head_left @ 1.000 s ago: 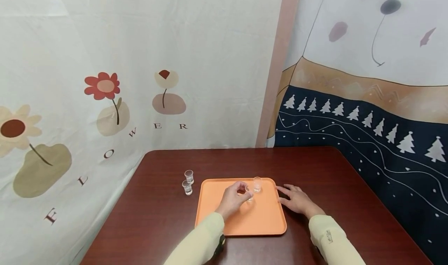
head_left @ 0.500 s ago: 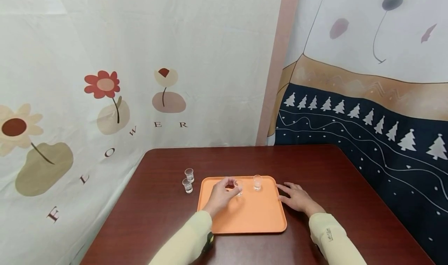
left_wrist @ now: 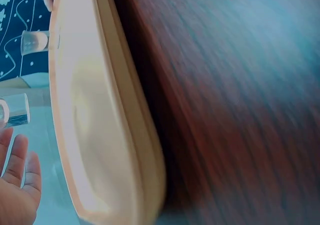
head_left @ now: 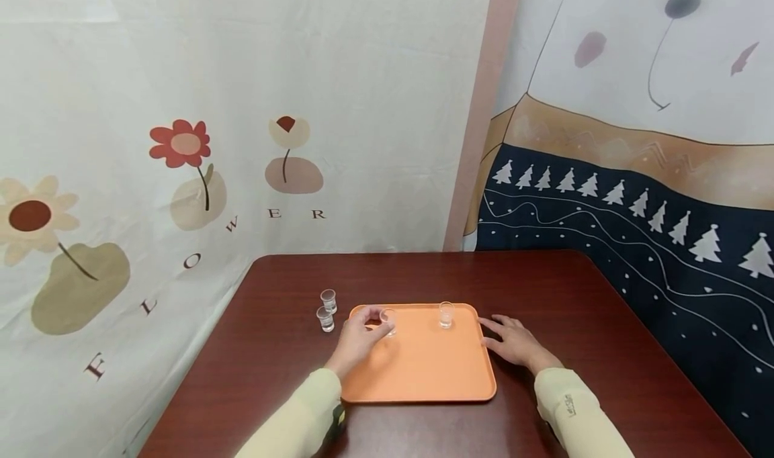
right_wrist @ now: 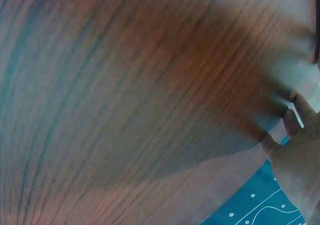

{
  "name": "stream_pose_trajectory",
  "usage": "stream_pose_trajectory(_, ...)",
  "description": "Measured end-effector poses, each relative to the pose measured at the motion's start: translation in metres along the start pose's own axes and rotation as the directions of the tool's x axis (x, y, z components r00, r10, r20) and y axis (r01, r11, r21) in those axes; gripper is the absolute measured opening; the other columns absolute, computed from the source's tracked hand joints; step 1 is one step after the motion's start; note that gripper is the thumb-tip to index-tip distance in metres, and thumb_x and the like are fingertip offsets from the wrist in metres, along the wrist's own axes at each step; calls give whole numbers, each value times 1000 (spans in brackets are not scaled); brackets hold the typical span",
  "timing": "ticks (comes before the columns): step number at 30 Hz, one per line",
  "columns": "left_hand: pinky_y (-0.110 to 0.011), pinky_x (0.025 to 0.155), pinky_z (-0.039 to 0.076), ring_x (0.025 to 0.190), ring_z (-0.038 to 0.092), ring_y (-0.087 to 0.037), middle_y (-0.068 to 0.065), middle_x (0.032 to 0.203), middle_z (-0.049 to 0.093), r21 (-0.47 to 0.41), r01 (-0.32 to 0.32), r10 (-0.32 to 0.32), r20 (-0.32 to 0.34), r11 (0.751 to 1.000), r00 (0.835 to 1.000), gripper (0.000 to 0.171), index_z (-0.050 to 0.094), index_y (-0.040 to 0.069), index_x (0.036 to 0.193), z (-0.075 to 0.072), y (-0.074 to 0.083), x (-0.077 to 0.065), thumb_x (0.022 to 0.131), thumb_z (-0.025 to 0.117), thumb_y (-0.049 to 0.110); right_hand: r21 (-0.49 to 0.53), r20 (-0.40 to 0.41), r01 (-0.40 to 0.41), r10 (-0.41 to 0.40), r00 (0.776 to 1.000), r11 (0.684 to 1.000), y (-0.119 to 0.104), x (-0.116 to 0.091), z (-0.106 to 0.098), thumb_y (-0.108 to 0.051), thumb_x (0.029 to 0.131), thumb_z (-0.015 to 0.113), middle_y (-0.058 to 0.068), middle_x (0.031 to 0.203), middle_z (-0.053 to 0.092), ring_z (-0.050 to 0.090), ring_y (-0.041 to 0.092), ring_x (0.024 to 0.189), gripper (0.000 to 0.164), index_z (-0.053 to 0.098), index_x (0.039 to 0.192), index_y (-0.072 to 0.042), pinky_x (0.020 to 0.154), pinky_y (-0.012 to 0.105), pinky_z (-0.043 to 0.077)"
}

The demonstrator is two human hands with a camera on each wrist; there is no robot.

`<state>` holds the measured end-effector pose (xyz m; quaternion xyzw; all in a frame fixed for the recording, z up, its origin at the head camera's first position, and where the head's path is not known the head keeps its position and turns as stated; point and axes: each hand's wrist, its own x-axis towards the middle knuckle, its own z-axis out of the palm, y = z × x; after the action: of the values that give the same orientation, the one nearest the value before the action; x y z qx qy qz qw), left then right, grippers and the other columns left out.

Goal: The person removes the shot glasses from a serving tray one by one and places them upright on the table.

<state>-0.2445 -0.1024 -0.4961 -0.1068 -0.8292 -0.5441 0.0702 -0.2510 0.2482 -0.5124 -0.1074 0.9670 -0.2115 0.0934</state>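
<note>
In the head view my left hand (head_left: 357,340) pinches a small clear shot glass (head_left: 389,322) between thumb and fingers, over the upper left of the orange tray (head_left: 423,371). The left wrist view has this shot glass (left_wrist: 19,110) at its left edge, above the fingers of the left hand (left_wrist: 17,190). A second shot glass (head_left: 445,315) stands upright near the tray's far right corner. Spread fingers of my right hand (head_left: 514,342) lie on the table, with fingertips at the tray's right rim; in the right wrist view that hand (right_wrist: 297,160) shows at the right edge.
Two more clear glasses, a rear one (head_left: 329,301) and a front one (head_left: 325,319), stand close together left of the tray. All is on a dark red-brown wooden table (head_left: 242,377). Printed cloths, one with flowers (head_left: 387,109) and one navy (head_left: 574,230), hang behind and to the right.
My left hand has carried the held shot glass leftward across the tray, away from the one at the far right corner. The right hand has stayed in place.
</note>
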Motion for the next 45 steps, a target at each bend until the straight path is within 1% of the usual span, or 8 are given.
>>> stream_pose_trajectory(4, -32, 80, 50, 95, 62, -19, -2, 95, 66, 1, 11, -11, -48, 1000, 999, 22, 65, 6, 101, -15, -4, -5, 88, 77, 20, 4, 4, -7, 7, 1000, 1000, -1, 1, 0, -41, 99, 58, 27, 149, 37, 32, 50, 136, 55, 48, 148, -17, 104, 69, 29)
stream_pose_trajectory(7, -29, 79, 49, 92, 62, -18, -2, 94, 67, -15, 51, -52, -79, 999, 996, 22, 66, 8, 100, -27, -7, -10, 86, 79, 19, 9, 8, -12, 11, 1000, 1000, -1, 3, 1, -41, 99, 57, 27, 149, 37, 31, 50, 136, 56, 47, 149, -17, 104, 69, 28)
stream_pose_trajectory(10, -29, 79, 50, 90, 62, -17, -1, 93, 68, 1, 82, -82, -103, 997, 991, 23, 66, 8, 100, -38, -10, -14, 85, 80, 20, 7, 10, -14, 14, 1000, 1000, 1, 4, 1, -42, 99, 57, 26, 149, 37, 31, 50, 136, 56, 47, 149, -17, 104, 69, 28)
stream_pose_trajectory(19, -37, 88, 49, 97, 63, -21, -4, 101, 70, 71, 140, -125, -179, 988, 976, 33, 68, 8, 108, -70, -22, -24, 83, 82, 23, 7, 11, -22, 22, 1000, 1000, 2, 5, 1, -44, 99, 58, 27, 149, 36, 31, 50, 135, 58, 47, 149, -18, 104, 70, 27)
stream_pose_trajectory(26, -29, 81, 50, 96, 66, -23, -7, 103, 70, 104, 198, -171, -226, 975, 959, 34, 66, 8, 109, -90, -39, -32, 84, 81, 24, 6, 15, -37, 37, 999, 999, 2, 6, 1, -45, 99, 57, 27, 150, 35, 30, 50, 136, 58, 46, 149, -19, 103, 70, 28)
stream_pose_trajectory(31, -34, 83, 49, 99, 65, -25, -9, 107, 69, 134, 232, -198, -227, 963, 953, 36, 64, 6, 113, -97, -48, -34, 86, 79, 25, 10, 17, -42, 42, 999, 999, 2, 5, 2, -43, 99, 58, 27, 150, 35, 30, 50, 136, 57, 46, 149, -19, 103, 70, 28)
stream_pose_trajectory(37, -36, 83, 49, 99, 64, -24, -8, 106, 69, 158, 267, -229, -221, 951, 948, 36, 64, 6, 113, -97, -52, -37, 87, 78, 25, 13, 20, -30, 30, 999, 999, 2, 3, 3, -43, 98, 59, 28, 149, 36, 31, 50, 135, 58, 47, 149, -18, 103, 70, 29)
stream_pose_trajectory(45, -37, 83, 49, 98, 64, -27, -11, 106, 70, 180, 259, -220, -210, 949, 953, 35, 64, 3, 114, -94, -56, -39, 88, 77, 22, 7, 13, -33, 32, 999, 999, 1, 2, 2, -43, 98, 59, 27, 149, 37, 31, 50, 135, 57, 48, 148, -18, 103, 70, 29)
